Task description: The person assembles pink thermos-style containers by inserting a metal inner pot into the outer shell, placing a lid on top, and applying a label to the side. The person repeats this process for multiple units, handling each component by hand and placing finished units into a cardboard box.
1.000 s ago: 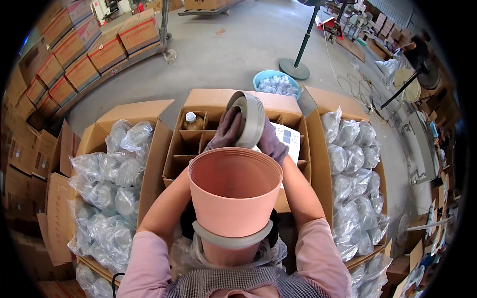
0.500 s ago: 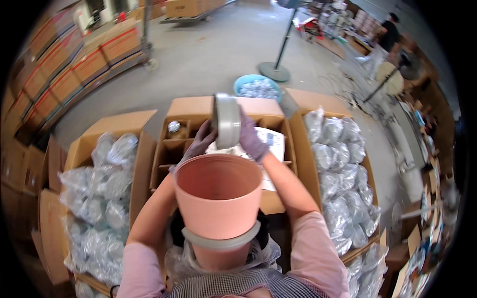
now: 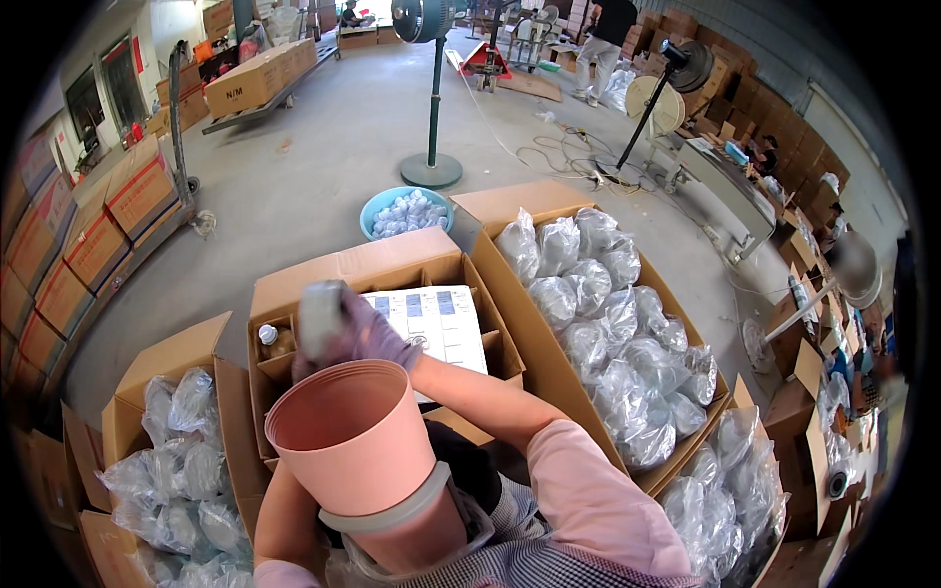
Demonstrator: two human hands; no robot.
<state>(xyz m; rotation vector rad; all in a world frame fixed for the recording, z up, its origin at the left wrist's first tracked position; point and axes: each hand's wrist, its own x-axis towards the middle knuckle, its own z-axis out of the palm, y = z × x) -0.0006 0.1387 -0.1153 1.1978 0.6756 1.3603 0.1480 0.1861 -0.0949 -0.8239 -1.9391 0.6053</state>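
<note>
My right hand, in a purplish-grey glove, is closed on a motion-blurred grey round rim piece. My left hand is mostly hidden behind that piece and a pot; its fingers do not show clearly. Close in front of my chest stands a pink pot, mouth up and tilted left. A grey collar circles its lower part, with more pink below. Beyond the hands is a divided cardboard box, with white printed sheets lying on it. A bottle-like thing with a white cap sits in its left compartment.
Cartons of plastic-wrapped clear items stand left and right. A blue basin of small pale pieces lies ahead, near a green pedestal fan. Stacked cartons line the left; a person stands far off.
The view has swung right and lifted, so the boxes and pot appear farther left. The grey rim piece has turned and come down near the pot's mouth, my right hand with it.
</note>
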